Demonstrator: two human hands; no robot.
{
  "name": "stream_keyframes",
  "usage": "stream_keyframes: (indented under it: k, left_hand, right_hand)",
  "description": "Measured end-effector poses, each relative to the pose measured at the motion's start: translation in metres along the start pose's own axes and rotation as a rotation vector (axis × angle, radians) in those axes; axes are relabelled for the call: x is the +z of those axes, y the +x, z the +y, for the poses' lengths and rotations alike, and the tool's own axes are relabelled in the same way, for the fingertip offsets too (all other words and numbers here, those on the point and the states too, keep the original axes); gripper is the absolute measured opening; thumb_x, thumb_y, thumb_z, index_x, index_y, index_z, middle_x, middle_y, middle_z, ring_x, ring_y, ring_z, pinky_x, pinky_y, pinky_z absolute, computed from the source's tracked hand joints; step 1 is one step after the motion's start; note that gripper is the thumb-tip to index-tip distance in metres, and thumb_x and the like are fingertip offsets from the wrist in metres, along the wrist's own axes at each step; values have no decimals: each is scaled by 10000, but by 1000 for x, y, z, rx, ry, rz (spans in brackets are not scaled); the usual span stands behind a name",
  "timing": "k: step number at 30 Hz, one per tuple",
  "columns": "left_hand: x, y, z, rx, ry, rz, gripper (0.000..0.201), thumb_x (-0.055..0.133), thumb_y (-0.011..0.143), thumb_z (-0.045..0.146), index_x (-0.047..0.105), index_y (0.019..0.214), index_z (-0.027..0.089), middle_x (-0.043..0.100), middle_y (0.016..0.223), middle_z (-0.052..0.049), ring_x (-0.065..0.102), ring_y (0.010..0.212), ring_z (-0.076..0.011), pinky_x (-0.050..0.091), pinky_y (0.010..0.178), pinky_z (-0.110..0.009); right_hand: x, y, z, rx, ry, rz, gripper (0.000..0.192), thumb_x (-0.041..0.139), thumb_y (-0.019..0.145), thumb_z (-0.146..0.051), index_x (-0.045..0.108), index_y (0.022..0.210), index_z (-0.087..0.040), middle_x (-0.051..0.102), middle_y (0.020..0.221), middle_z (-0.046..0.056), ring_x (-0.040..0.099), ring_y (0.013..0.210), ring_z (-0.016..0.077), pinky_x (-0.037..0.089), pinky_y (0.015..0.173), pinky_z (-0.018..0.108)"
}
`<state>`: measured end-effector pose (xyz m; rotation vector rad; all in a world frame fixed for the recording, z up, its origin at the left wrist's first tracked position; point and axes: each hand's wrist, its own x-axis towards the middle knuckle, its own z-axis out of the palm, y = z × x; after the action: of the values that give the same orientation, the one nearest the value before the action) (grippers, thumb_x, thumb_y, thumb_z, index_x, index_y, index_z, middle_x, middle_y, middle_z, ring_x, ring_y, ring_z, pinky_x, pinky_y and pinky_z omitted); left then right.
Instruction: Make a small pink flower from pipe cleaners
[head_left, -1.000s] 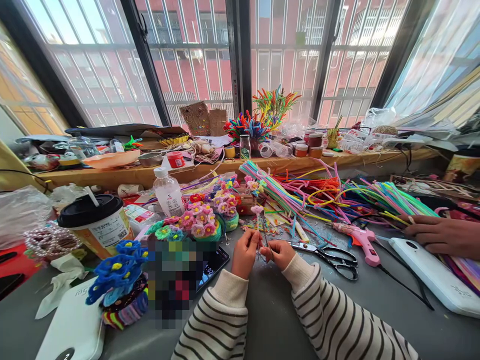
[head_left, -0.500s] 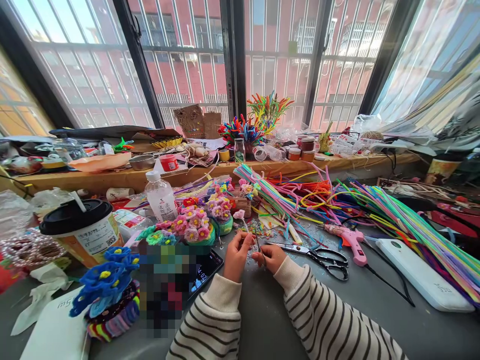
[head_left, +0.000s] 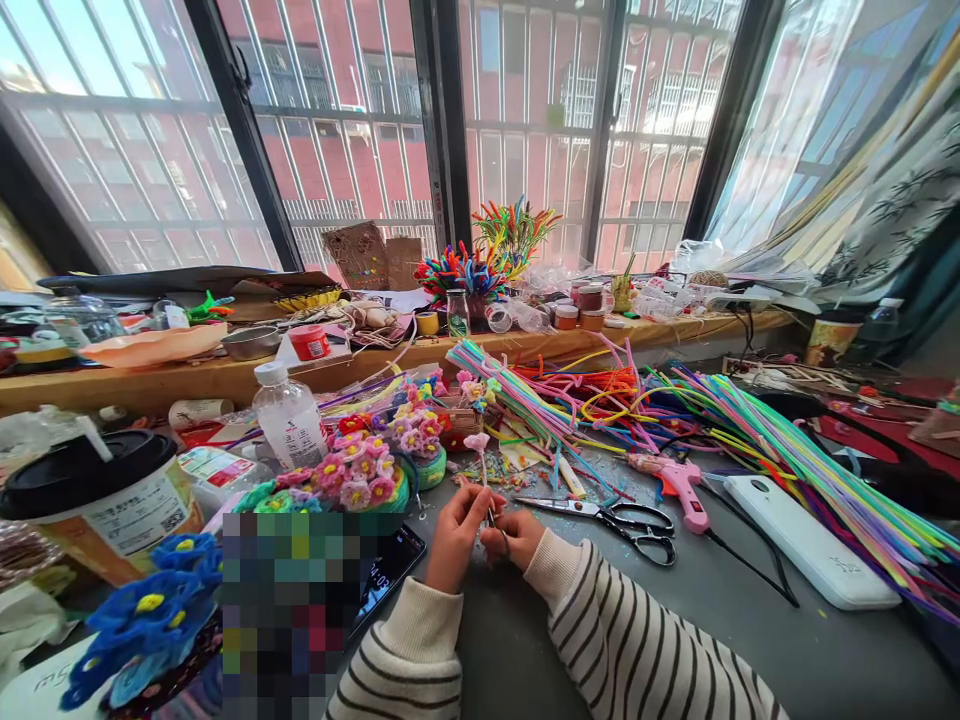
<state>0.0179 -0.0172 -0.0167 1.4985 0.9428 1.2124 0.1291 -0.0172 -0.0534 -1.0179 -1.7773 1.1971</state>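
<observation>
My left hand [head_left: 456,535] is closed, its fingertips pinching the stem of a small pale pink pipe-cleaner flower [head_left: 476,442] whose head stands upright above them. Right beside it, my right hand [head_left: 517,537] is closed on small dark scissors [head_left: 492,516]. Their blades point up along the flower's stem, and my fingers cover most of the handles. Whether the blades touch the stem I cannot tell. Large black-handled scissors [head_left: 637,522] lie on the grey table [head_left: 510,640] to the right. A cluster of pink fuzzy flowers [head_left: 360,465] stands to the left.
A pink glue gun [head_left: 682,487] and a white power bank [head_left: 810,540] lie at the right. Pipe-cleaner bundles [head_left: 810,450] spread behind them. On the left are a phone [head_left: 390,575], a plastic bottle [head_left: 289,420], a lidded cup [head_left: 112,510] and blue flowers [head_left: 150,605].
My view has turned slightly right, so the scene shifts left. Both hands have drawn closer together, and the small scissors are now nearer the flower's stem.
</observation>
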Motion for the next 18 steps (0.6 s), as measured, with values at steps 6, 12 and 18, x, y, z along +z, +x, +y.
stream_keyframes:
  k: [6, 12, 18]
  left_hand:
    - [-2, 2, -4, 19, 75, 170, 188, 505, 644, 330, 543, 645, 146, 545, 688, -27, 493, 673, -130, 380, 644, -233]
    - [-4, 3, -10, -45, 39, 239, 218, 515, 630, 353, 537, 685, 144, 544, 695, -22, 499, 684, -134, 392, 616, -231]
    - [-6, 3, -10, -95, -64, 330, 262, 539, 606, 358, 541, 744, 135, 543, 672, -9, 483, 612, -105, 383, 537, -198]
  right_hand:
    - [-1, -1, -4, 30, 5, 114, 474, 460, 579, -574, 565, 497, -120, 450, 422, -18, 354, 410, 57, 280, 414, 192]
    - [-4, -1, -5, 43, 36, 254, 418, 520, 561, -526, 577, 545, -111, 460, 461, -18, 374, 449, 66, 291, 444, 194]
    - [-5, 0, -7, 42, 41, 237, 409, 524, 554, -521, 580, 524, -117, 470, 454, -19, 369, 446, 63, 289, 449, 195]
